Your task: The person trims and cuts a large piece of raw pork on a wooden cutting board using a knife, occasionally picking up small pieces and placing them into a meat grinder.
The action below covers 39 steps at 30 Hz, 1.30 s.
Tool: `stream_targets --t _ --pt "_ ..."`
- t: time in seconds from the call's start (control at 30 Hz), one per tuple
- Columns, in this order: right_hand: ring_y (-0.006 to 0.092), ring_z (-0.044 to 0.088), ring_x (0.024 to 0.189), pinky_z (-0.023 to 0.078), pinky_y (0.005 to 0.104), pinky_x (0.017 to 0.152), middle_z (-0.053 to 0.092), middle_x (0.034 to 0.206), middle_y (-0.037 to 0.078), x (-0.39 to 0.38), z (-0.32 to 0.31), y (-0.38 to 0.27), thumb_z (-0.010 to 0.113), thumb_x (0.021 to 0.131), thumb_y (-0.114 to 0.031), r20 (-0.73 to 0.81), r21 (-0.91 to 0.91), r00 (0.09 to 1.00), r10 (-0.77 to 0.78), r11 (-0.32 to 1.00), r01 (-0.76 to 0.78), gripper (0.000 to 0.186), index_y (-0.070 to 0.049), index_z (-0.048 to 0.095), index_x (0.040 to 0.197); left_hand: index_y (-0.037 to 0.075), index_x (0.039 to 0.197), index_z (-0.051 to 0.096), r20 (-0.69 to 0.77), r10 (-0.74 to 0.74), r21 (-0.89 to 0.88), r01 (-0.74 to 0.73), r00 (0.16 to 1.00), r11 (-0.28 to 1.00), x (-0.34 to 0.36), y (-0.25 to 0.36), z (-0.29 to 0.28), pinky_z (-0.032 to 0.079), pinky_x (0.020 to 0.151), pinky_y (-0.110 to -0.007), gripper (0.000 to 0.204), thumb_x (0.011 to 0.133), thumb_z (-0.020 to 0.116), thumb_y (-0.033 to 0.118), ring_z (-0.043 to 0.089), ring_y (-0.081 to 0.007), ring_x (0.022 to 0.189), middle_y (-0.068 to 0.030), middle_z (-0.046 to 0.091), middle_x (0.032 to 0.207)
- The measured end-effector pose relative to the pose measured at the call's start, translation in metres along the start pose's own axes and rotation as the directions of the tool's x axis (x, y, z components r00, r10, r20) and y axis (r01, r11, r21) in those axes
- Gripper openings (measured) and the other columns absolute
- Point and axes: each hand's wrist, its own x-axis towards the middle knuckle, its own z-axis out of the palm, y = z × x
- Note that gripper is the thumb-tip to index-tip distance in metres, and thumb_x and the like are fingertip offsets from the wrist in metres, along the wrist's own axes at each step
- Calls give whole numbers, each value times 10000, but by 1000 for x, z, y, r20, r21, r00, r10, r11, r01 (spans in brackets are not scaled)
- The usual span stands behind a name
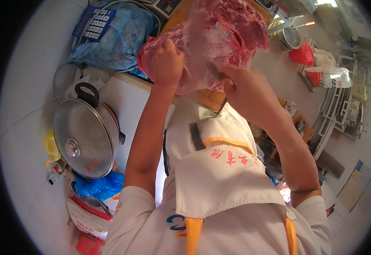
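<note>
A large slab of raw red meat (245, 29) lies on a wooden cutting board (209, 98) ahead of me. My left hand (167, 63) is closed on the meat's left part, its fingers curled against the surface. My right hand (247, 91), at the near right side of the meat, grips a knife (200, 51). The blade is smeared by motion and lies across the meat, just right of my left hand. The knife's handle is hidden inside my fist, and where the edge meets the meat is too blurred to tell.
Left of the board, a blue calculator (94, 23) rests on a blue plastic bag (113, 42). Nearer stands a lidded pan (83, 138), with a blue bag (100, 186) below it. A red bucket (301, 55) and metal racks (343, 102) are at the right.
</note>
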Motion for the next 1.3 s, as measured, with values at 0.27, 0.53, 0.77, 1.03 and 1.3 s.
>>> stream_targets --t 0.27,0.53,0.77,1.03,1.3 --pt "509 725 975 579 558 881 758 994 284 29 46 12 603 973 -105 -62 149 986 155 978 -144 313 8 714 1243 49 903 633 -72 42 11 -42 997 999 7 -2 2 606 719 -533 126 884 742 109 752 -420 820 -206 745 879" --pt "503 728 931 577 573 856 745 937 289 -26 29 -1 641 951 -78 -78 106 992 96 991 -87 152 8 699 1062 59 886 632 -76 55 16 -54 996 998 7 -14 6 604 718 -521 167 848 785 114 748 -405 805 -158 750 866" --pt "492 738 878 570 593 788 736 906 289 10 56 14 639 935 -72 -45 73 996 80 994 -77 183 0 687 1096 58 882 632 -69 70 -36 -73 995 997 8 -11 3 593 732 -524 164 849 787 101 741 -408 815 -159 745 868" --pt "490 726 835 554 600 810 728 861 288 -36 38 3 617 982 -103 -69 101 993 92 991 -85 240 -26 706 1190 59 886 630 -64 42 -19 -43 997 999 2 -9 -2 581 703 -526 152 863 778 83 735 -403 804 -167 738 856" --pt "487 734 812 574 578 733 732 845 264 -9 69 9 632 887 -28 -57 42 997 58 998 -55 221 32 646 1099 52 886 625 -130 108 -16 -111 986 994 6 -15 3 588 681 -521 151 883 773 81 738 -404 775 -169 738 852"
